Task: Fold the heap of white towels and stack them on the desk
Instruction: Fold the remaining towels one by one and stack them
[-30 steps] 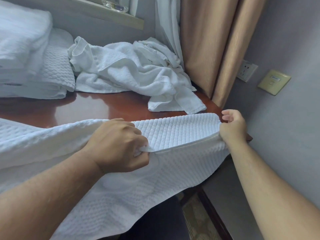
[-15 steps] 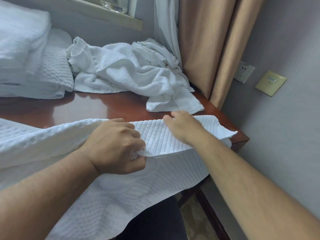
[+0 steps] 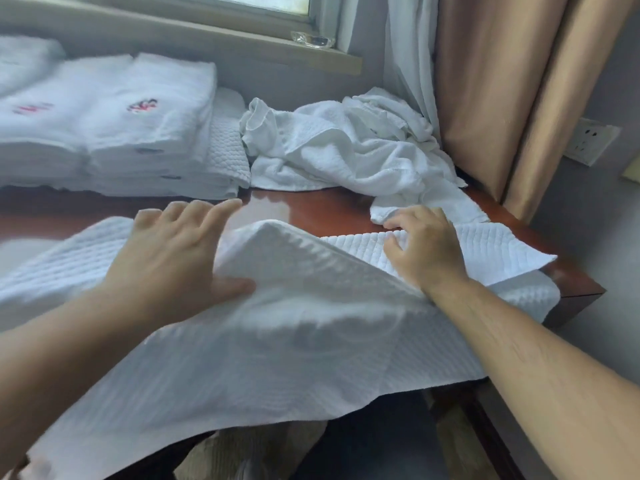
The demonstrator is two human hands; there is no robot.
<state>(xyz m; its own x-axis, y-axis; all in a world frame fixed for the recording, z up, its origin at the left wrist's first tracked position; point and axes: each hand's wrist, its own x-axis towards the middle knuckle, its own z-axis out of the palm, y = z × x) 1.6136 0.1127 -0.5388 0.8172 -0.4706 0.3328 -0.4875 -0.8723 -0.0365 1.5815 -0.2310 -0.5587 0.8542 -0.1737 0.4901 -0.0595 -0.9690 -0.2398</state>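
Folded towels (image 3: 138, 133) make a neat pile at the far left of the desk (image 3: 322, 209), several layers deep, so a good share of the job looks done. Next comes the left hand (image 3: 173, 258), fingers spread and nearly straight, palm laid flat on the quilted towel (image 3: 277, 341) and gripping nothing, its thumb pressed against a raised ridge of cloth. That towel lies across the desk's near edge with its lower part hanging off the front. It is only partly folded, and I would say this fold is mid-way. Behind it, toward the back right, the heap (image 3: 346, 150) of crumpled white towels waits unfolded, more than one piece by the look of it. Further right, the right hand (image 3: 426, 247) has its fingers curled down into the towel's ribbed upper layer, apparently bunching it. So what is left is this fold, then the heap.
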